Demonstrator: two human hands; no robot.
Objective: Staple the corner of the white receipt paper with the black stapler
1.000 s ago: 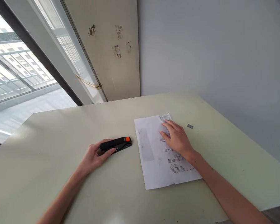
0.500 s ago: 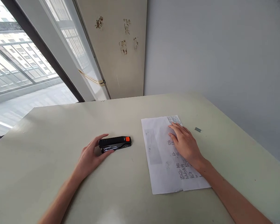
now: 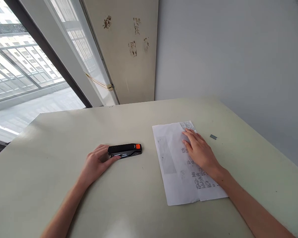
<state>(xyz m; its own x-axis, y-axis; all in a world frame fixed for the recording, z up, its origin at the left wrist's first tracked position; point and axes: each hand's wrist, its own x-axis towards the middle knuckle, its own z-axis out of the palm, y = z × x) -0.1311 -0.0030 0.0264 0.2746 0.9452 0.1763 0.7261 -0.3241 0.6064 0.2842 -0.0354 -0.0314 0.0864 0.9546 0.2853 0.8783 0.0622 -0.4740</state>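
A black stapler (image 3: 124,150) with an orange-red patch near its right end lies on its base on the table. My left hand (image 3: 96,162) grips its left end, thumb along the near side and the other fingers behind it, partly hidden. To the right, my right hand (image 3: 200,153) rests flat with fingers loosely spread on white paper sheets (image 3: 173,185). These overlap, with printed text on the right part and a greyish rectangle on the left. Part of the sheets is covered by the hand and forearm.
A small strip of grey staples (image 3: 213,137) lies on the pale table (image 3: 129,198), right of the paper. Behind the table stand a grey wall (image 3: 213,49) and a stained beige panel (image 3: 131,72). A window (image 3: 22,66) is at the left.
My left hand's fingers have closed in around the stapler's left end, where they were spread before. My right hand stays on the paper. The whole view has shifted slightly.
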